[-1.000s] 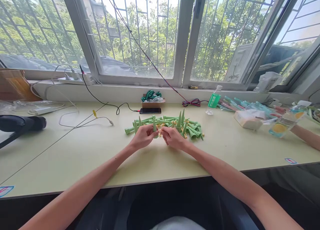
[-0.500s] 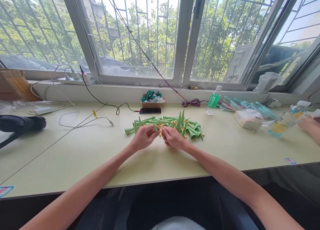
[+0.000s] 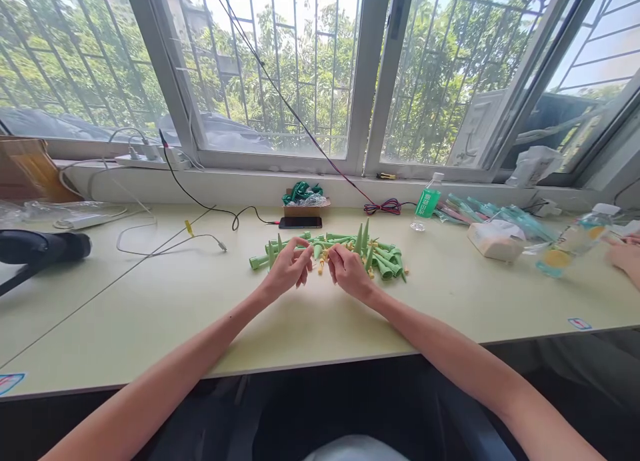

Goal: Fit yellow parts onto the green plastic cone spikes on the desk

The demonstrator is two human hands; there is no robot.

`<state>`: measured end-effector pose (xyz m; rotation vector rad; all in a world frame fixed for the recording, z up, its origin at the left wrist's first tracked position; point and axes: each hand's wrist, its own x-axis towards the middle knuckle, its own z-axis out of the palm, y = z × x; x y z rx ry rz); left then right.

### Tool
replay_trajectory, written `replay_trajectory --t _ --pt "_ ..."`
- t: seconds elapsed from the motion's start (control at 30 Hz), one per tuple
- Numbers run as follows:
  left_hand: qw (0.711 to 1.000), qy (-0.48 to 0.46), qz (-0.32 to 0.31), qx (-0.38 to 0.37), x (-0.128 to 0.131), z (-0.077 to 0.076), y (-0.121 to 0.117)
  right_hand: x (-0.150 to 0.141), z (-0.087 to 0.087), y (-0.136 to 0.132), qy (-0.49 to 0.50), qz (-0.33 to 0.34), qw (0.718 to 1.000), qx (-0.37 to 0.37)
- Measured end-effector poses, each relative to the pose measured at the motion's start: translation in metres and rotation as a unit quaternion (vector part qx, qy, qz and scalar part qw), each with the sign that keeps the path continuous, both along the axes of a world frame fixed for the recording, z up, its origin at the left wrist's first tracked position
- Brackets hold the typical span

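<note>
At 12 o'clock in the head view, green cones (image 3: 384, 267) lie heaped around the fingers. Left hand (image 3: 290, 267): loose, fingers parted! Right hand (image 3: 349, 271): curled, its grip too hidden to tell. Yellow piece (image 3: 321, 269) between the 2; bottle (image 3: 426, 204) upright at 1 o'clock.

Before you is a pale table (image 3: 165, 314). Behind it, you see wide windows (image 3: 310, 67) in grey frames, with metal bars and green trees outside. Bright daylight comes through the glass.
</note>
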<state>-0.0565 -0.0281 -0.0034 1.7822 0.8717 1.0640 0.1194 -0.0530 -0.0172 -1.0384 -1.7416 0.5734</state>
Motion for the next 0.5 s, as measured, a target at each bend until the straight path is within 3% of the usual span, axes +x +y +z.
replay_trajectory --t 0.23,0.5 --pt "0.997 -0.045 -0.036 -0.058 0.000 0.006 -0.003 0.000 0.001 -0.002 -0.015 0.015 1.000 -0.002" --pt "0.995 -0.053 -0.051 -0.071 0.000 0.014 -0.010 0.001 0.000 -0.001 -0.010 0.022 1.000 -0.006"
